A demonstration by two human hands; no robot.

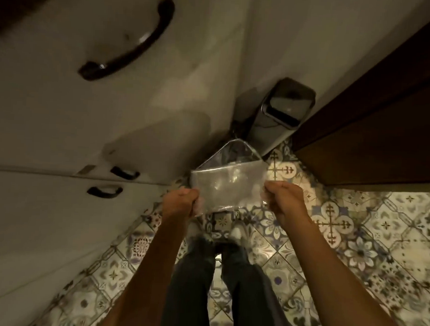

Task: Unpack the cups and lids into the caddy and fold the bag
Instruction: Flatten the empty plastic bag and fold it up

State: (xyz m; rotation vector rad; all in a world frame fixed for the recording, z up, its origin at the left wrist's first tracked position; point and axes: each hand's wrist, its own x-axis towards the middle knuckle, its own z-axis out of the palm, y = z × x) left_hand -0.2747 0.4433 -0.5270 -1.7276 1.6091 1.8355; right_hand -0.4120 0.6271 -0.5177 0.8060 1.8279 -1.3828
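A clear plastic bag (229,182) is stretched flat between both hands above the tiled floor, with its upper part folded back into a rounded flap. My left hand (180,202) pinches the bag's left edge. Its right edge is pinched by my right hand (285,199). The bag looks empty. No cups, lids or caddy are in view.
White cabinet doors (86,121) with dark handles fill the left side. A silver swing-lid bin (284,109) stands in the corner just beyond the bag. Dark wooden furniture (385,127) runs along the right. My legs (217,287) stand on the patterned floor tiles (354,245).
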